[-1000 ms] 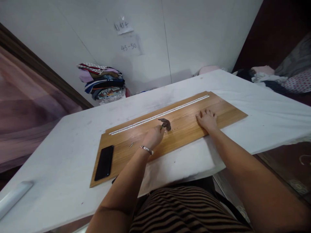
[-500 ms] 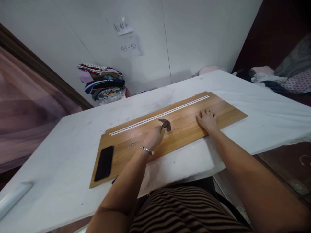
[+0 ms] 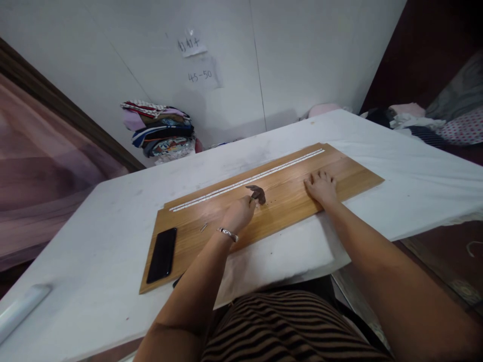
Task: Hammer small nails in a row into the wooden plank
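My left hand (image 3: 239,213) is wrapped round the handle of a claw hammer (image 3: 258,194), close behind its dark, rusty head. The hammer's head is at the middle of a wooden board (image 3: 290,193), over or against its surface; which one I cannot tell. Several small dark marks lie on the wood just right of the head. My right hand (image 3: 323,188) rests on the board further right, fingers spread and holding nothing. A few loose nails (image 3: 204,227) lie left of my left hand. Most of the hammer's handle is hidden by my fingers.
White measuring strips (image 3: 249,180) run along the board's far side. A black phone (image 3: 162,255) lies on its left end. The board is on a white-covered table (image 3: 113,226), with a white roll (image 3: 24,306) at the left edge. Folded clothes (image 3: 162,130) are stacked by the wall.
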Action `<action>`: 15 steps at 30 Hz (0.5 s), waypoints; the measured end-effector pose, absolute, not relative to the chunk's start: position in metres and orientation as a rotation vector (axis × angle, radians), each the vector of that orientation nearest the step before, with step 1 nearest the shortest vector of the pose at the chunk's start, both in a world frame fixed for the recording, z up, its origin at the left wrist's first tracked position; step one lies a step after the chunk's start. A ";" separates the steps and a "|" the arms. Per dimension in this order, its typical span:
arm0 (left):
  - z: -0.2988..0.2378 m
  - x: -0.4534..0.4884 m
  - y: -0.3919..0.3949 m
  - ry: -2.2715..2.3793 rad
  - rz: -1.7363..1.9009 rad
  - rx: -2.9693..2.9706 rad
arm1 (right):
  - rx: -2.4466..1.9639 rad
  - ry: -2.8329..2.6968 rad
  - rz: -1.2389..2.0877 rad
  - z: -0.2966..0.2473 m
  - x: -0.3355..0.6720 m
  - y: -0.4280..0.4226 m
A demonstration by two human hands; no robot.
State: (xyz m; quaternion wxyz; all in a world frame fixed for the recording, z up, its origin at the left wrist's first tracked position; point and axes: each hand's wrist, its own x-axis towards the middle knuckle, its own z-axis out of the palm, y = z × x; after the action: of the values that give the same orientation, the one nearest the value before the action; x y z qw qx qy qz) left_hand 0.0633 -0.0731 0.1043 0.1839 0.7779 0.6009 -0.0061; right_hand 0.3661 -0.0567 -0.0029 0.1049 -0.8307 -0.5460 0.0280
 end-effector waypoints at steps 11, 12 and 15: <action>0.102 0.064 -0.074 1.678 -0.016 2.182 | -2.436 -1.613 0.070 -0.004 0.367 -0.057; 0.102 0.063 -0.074 1.681 -0.013 2.184 | -2.432 -1.613 0.070 -0.004 0.367 -0.057; 0.101 0.061 -0.071 1.694 -0.009 2.185 | -2.422 -1.609 0.063 -0.003 0.366 -0.057</action>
State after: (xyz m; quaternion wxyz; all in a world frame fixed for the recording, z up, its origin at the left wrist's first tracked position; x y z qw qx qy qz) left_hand 0.0614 -0.0709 0.1010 0.1873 0.7763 0.6019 -0.0033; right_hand 0.3661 -0.0573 -0.0033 0.1163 -0.8271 -0.5495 0.0215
